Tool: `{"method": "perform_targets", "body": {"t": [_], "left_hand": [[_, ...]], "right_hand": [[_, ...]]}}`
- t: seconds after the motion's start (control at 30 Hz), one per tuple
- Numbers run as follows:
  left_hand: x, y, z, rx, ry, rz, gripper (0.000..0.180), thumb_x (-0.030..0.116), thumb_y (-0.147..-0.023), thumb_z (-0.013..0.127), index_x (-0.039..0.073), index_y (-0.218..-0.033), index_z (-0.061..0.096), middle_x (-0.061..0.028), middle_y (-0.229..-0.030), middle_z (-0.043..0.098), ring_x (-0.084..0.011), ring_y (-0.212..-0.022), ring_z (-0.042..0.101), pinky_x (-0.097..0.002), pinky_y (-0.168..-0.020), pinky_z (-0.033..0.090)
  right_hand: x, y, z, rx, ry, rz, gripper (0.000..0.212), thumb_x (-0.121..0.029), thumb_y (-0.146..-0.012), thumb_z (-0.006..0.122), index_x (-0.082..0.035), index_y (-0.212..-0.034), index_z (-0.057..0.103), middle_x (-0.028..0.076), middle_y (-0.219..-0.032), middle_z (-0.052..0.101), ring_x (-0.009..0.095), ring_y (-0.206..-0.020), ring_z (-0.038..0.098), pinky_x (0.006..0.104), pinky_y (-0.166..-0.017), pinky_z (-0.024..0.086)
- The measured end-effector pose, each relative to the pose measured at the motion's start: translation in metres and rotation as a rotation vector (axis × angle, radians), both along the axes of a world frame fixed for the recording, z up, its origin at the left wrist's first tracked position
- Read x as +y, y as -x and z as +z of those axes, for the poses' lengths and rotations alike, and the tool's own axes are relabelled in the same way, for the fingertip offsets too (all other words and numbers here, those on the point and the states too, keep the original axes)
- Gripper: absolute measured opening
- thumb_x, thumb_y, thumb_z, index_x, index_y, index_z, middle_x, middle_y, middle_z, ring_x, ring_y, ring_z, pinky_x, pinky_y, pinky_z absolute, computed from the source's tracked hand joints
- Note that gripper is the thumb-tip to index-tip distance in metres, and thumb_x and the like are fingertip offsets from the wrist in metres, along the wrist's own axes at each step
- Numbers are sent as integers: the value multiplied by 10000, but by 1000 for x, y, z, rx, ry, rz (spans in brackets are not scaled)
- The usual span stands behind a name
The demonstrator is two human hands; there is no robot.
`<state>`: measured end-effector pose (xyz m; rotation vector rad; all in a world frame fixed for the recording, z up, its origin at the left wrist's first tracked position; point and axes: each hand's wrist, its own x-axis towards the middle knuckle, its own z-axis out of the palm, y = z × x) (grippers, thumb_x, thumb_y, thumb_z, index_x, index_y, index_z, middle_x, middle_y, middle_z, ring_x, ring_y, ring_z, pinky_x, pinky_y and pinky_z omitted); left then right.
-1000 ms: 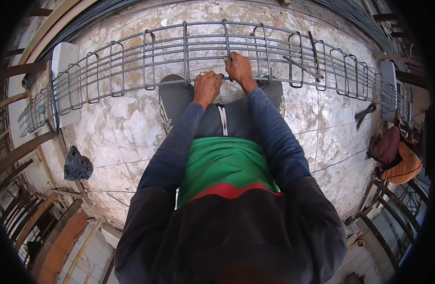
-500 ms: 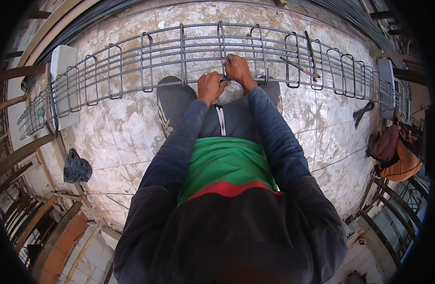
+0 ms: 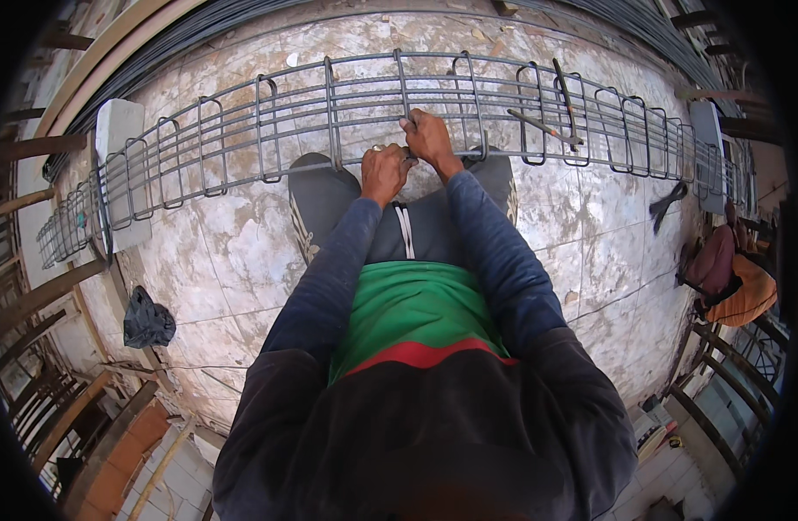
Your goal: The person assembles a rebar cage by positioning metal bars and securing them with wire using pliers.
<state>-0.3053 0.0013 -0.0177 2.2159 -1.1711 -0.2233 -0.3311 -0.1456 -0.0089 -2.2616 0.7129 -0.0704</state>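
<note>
A long rebar cage (image 3: 295, 122) of grey steel bars and square stirrups stretches from left to right in front of me. Around the lower part of a middle stirrup (image 3: 402, 82), by the cage's near long bar, both hands are closed. My left hand (image 3: 384, 174) is curled at the near bar, its fingertips hiding most of what they grip. My right hand (image 3: 430, 141) sits just right of it, higher up, with its fingers bent round the stirrup's leg. A pair of pincers (image 3: 555, 132) with spread handles rests on the bars to the right.
White blocks (image 3: 119, 130) stand under the cage's ends. A black tie-wire bundle (image 3: 668, 206) lies on the floor at right, a dark plastic bag (image 3: 149, 319) at left. Another person (image 3: 735, 282) is at the far right. Long rods (image 3: 169, 65) run along the back.
The view has tilted slightly, so the cage appears a little lower. My left thumb and fingers have drawn in tighter, and both hands stay at the same stirrup.
</note>
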Motion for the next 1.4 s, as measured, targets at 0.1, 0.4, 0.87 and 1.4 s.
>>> {"method": "perform_targets", "body": {"t": [0.1,0.4,0.87,1.4], "left_hand": [[2,6,-4,-50,66,30,177,240,-816,700,82,-893,711,-90,-806,636,-313,-767,618,-424,-733,421],[2,14,-9,-69,43,65,181,221,-824,679,86,-943,701,-72,-832,624,-288,-798,607,-407,-751,379],[6,6,-9,9,25,25,280,311,-819,706,53,-923,734,-148,-834,664,-349,-809,633,-466,-767,456],[3,0,-15,23,-44,-52,291,306,-863,648,52,-978,732,-162,-911,676,-352,-902,634,-477,-795,434]], "right_hand": [[0,1,-1,-26,-14,27,268,-258,-892,585,9,-894,615,289,-853,641,476,-860,611,528,-768,467],[4,8,19,1,61,-39,336,-292,-914,551,20,-830,643,287,-846,643,464,-839,619,524,-773,480],[25,171,83,-73,87,-314,207,-148,-923,509,7,-877,638,267,-816,640,432,-794,628,492,-681,470],[79,120,-27,-5,-302,-603,247,-118,-852,534,-72,-994,731,108,-739,663,202,-659,602,332,-630,469]]}}
